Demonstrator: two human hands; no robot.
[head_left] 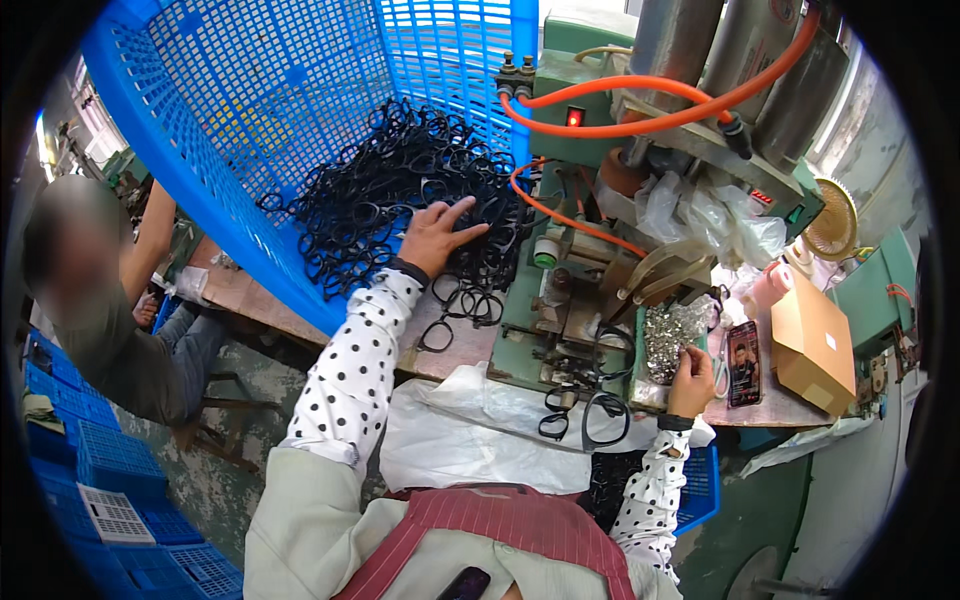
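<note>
Crate comes first: a big blue plastic mesh crate (250, 110) tipped on its side fills the upper left of the frame, its open mouth facing the middle. Spilling out of it is a heap of black spectacle frames (390, 190), spread from upper centre down toward the bench edge. Right of centre stands a green bench machine (570, 300) with orange hoses (640, 125) looping across the top right. A white plastic sheet (460, 430) lies over my lap at lower centre. A brown cardboard box (812, 342) sits at the right edge. My left hand (440, 235) lies flat on the heap, fingers spread wide, gripping nothing I can see. My right hand (692, 378), lower right, curls at a tray of small silver metal parts (675, 335); whether it pinches one I cannot tell.
</note>
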